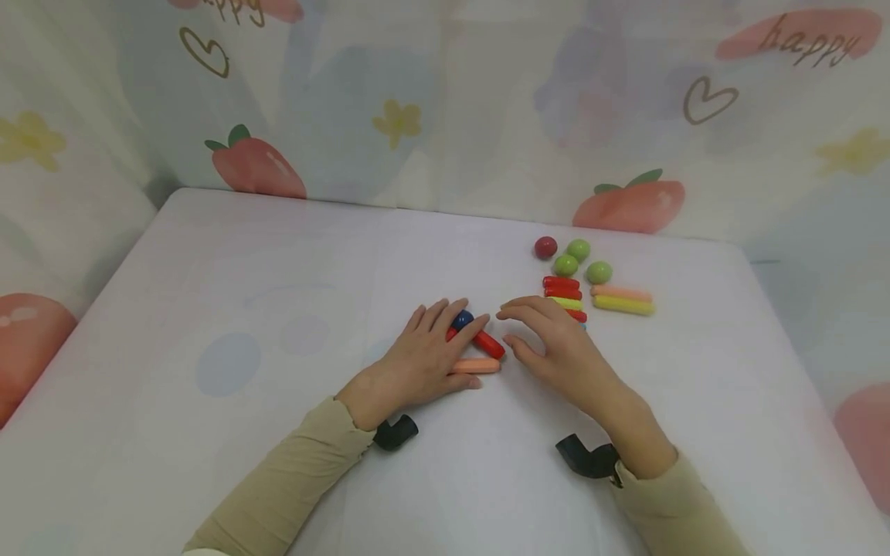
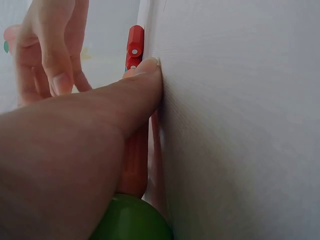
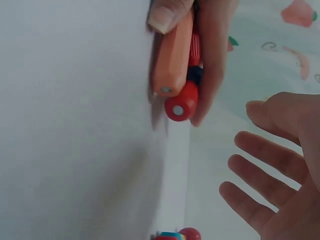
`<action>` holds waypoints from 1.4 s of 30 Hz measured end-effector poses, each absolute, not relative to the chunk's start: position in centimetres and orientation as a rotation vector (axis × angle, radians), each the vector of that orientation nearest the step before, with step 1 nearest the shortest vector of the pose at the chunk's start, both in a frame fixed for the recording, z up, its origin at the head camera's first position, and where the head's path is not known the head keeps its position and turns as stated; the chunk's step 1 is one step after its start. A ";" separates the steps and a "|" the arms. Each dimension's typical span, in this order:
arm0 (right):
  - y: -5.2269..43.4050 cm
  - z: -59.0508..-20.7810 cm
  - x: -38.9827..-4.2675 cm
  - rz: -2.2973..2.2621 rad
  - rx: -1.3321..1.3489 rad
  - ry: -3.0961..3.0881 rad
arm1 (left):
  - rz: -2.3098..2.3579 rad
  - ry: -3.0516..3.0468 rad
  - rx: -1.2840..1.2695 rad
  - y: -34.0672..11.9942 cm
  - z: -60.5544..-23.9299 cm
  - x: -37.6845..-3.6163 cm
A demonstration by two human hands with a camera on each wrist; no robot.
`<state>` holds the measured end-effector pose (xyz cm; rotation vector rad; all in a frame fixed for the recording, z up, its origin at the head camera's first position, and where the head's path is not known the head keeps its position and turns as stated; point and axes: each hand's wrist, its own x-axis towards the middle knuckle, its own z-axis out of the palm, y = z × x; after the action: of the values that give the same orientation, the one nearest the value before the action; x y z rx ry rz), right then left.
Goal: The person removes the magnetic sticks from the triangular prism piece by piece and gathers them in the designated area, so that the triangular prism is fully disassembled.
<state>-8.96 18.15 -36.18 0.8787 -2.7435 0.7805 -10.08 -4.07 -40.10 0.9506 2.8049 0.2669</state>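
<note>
My left hand (image 1: 420, 359) lies palm down with spread fingers over a small group of toy rods and balls. Between its fingers show a blue ball (image 1: 462, 319) and a red rod (image 1: 490, 344). An orange rod (image 1: 476, 365) pokes out beside the thumb, its pale round end spot facing out in the right wrist view. Close under the palm, a green ball (image 2: 132, 220) appears in the left wrist view; other parts are hidden. Just right of the group hovers my right hand (image 1: 566, 359), fingers apart and loosely bent, with nothing in them.
Behind my right hand, red, yellow and blue rods (image 1: 562, 283) lie side by side, partly covered. Beside them are a peach rod (image 1: 621, 293) and a yellow rod (image 1: 623, 305). Further back sit a dark red ball (image 1: 545, 247) and several green balls (image 1: 599, 272). A printed cloth (image 1: 487, 116) hangs behind the table.
</note>
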 end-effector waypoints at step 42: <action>15.4 -38.1 -7.0 0.629 1.066 -2.897 | 0.378 2.771 1.049 -5.6 -39.8 -10.4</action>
<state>-7.03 15.35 -38.12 1.0664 -2.8966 0.6289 -10.43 -5.60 -39.77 1.0486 2.7710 0.3777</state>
